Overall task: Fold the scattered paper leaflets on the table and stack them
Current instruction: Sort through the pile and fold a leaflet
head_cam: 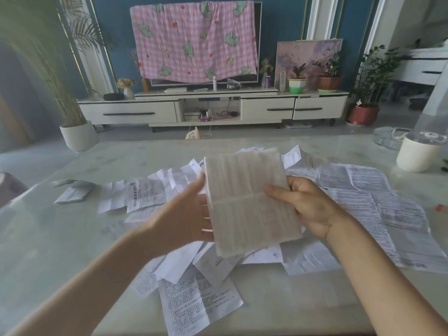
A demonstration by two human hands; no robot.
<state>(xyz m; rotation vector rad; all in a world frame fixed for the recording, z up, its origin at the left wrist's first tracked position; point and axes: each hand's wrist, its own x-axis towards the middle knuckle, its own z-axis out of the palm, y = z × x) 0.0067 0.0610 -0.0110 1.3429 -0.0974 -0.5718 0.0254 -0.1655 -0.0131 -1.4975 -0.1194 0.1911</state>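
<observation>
A creased printed leaflet [247, 200] is held up above the table, its plain back toward me. My right hand [308, 204] pinches its right edge, thumb on the front and fingers behind. My left hand [186, 212] is at the leaflet's left edge with straight fingers reaching behind it. Many unfolded leaflets [194, 297] lie scattered across the pale table [48, 251] beneath my hands, with larger sheets [378, 209] at the right. A small pile of folded leaflets [72, 191] lies at the left.
A white round container [419, 154] stands at the table's far right, with a glass dish [388, 138] behind it. A small red object [439, 207] lies by the right edge. Beyond the table are a TV cabinet and potted plants.
</observation>
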